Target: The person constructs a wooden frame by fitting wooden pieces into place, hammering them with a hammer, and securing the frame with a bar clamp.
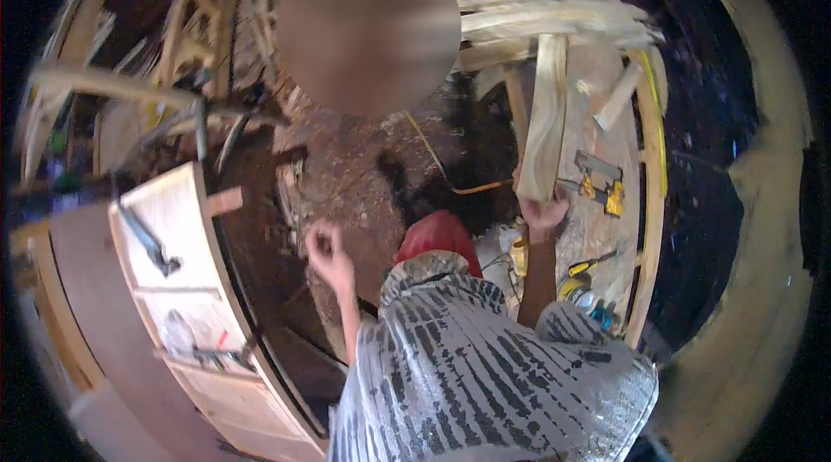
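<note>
My right hand (544,213) is at the near end of a pale wooden board (545,116), its fingers closed round that end. The board lies lengthwise over the workbench (606,241), pointing away from me. Just right of that hand is a yellow and black nail gun (602,185). My left hand (329,256) is raised over the floor, its fingers curled and apart, with nothing in it. Further left stands a pale wooden frame with panels (182,237).
Long wooden strips (554,16) lie across the bench's far end. A yellow-handled screwdriver (589,264) and a yellow bottle (519,256) are near my right arm. A clamp (149,241) rests on the left frame. A blurred disc hides the top centre.
</note>
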Motion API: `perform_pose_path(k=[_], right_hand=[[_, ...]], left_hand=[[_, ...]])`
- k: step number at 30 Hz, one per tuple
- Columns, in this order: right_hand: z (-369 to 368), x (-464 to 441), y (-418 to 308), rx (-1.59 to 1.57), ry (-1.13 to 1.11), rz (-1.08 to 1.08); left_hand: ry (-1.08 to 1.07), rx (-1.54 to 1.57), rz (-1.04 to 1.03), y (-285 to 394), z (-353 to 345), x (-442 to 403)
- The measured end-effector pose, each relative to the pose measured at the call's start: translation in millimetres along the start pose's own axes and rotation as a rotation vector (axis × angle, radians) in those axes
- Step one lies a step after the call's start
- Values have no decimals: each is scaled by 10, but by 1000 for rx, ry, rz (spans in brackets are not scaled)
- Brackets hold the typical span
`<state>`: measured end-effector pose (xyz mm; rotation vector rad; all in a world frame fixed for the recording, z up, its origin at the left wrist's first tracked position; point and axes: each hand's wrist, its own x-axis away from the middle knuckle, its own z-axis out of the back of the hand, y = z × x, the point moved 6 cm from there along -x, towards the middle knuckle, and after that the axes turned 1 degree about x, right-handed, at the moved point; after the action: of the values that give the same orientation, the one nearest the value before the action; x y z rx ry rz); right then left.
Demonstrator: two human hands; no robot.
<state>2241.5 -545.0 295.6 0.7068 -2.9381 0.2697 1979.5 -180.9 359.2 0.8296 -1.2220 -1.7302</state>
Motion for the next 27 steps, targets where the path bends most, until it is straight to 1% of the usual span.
perform_pose_path(k=[1,2,3,4,5,6,7,8,10,12,13,14,16,17,18,20,21,22,24,25,26,27], right_hand=[[-132,174,249,-7,-38,-151],[-227,176,468,-11,-52,-224],[-379,174,726,48,-182,-337],[-487,270,1023,100,-318,-448],[-303,384,1258,186,-248,-627],[-433,690,1591,190,-284,-715],[-645,1144,1951,251,-375,-837],[-807,1674,2285,314,-464,-961],[-775,2599,2936,275,-333,-1235],[-698,3111,3477,519,-651,-1366],[-804,3211,3754,551,-661,-1431],[-1154,3480,3855,615,-729,-1520],[-1451,3523,3825,968,-834,-1465],[-1469,3435,3876,1119,-1011,-1295],[-1496,3420,3930,1111,-1031,-1297],[-1523,3395,4040,1775,-1436,-978],[-1594,3466,4134,1664,-1209,-950],[-1560,3601,4206,1647,-1210,-963],[-1839,3697,4289,1908,-1395,-127],[-1893,3765,4357,2170,-1342,27],[-1916,3720,4421,2170,-1329,41],[-1886,3627,4518,2143,-1265,-4]], left_hand=[[-35,2,34,163,-88,-10],[-169,166,71,177,-215,-83],[-260,167,1,324,-320,-154],[-321,249,14,481,-294,-179],[-330,403,79,534,-135,-118],[-324,410,73,665,215,36],[-320,566,116,660,669,198],[-271,763,194,729,1224,481],[-178,1052,164,490,2310,959],[-31,1153,-15,340,3241,1286],[166,1213,1,196,3541,1394],[173,1209,14,109,3601,1451],[233,1144,26,21,3545,1490],[322,1140,62,-3,3562,1501],[331,1135,47,12,3614,1513],[389,1094,24,-65,3738,1596],[487,986,-66,-129,3802,1587],[619,948,-80,-225,3809,1617],[763,993,37,-218,3767,1656],[756,984,28,-233,3813,1622],[696,990,58,-348,3784,1535],[636,995,89,-440,3750,1450]])
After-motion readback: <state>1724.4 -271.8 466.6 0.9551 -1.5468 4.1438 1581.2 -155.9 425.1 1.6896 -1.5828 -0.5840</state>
